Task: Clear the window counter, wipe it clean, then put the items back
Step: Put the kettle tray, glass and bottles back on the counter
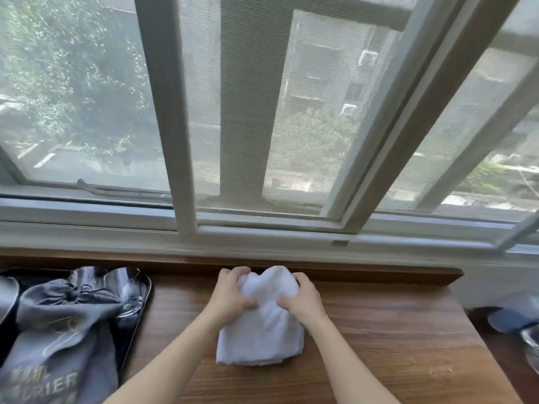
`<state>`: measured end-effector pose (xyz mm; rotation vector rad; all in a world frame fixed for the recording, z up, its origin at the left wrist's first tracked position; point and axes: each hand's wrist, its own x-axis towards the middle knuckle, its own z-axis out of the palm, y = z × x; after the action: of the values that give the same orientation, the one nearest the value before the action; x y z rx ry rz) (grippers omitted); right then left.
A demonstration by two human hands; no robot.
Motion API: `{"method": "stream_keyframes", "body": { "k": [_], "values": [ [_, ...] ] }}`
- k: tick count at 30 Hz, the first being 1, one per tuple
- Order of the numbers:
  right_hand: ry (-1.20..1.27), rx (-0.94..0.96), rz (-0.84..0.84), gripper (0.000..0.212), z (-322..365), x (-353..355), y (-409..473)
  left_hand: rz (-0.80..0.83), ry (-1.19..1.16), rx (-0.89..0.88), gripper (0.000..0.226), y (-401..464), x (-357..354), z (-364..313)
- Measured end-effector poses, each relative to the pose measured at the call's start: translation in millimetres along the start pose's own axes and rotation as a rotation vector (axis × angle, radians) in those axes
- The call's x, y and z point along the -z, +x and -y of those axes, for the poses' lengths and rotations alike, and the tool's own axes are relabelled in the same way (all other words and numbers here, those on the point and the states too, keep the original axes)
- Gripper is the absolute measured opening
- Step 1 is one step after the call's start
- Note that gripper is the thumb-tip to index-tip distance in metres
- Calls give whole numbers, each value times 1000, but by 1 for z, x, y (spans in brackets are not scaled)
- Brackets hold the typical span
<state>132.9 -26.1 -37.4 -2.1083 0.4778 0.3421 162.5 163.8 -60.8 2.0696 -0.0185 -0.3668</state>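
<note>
A white cloth [262,325] lies on the wooden worktop [393,345] near its back edge, below the window frame [262,228]. Both hands hold it: the left hand [230,295] grips the cloth's upper left part with curled fingers, and the right hand [303,298] grips its upper right part the same way, bunching the far end up off the wood while the near end lies flat. At the worktop's left edge sits a black tray [137,322] holding a dark grey drawstring bag [58,339] with gold lettering and clear glasses [128,287] behind it.
</note>
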Motion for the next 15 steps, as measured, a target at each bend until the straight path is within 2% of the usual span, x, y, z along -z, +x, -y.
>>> {"method": "stream_keyframes", "body": {
  "k": [7, 11, 15],
  "values": [
    [-41, -55, 30, 38, -32, 44, 14, -7, 19, 44, 87, 5, -54, -23],
    [-64, -40, 26, 35, -44, 38, 28, -41, 59, 94, 89, 12, -68, -22],
    [-132, 43, -10, 42, -51, 23, 38, -76, 117, 82, 78, 15, -70, -13]
  ]
}}
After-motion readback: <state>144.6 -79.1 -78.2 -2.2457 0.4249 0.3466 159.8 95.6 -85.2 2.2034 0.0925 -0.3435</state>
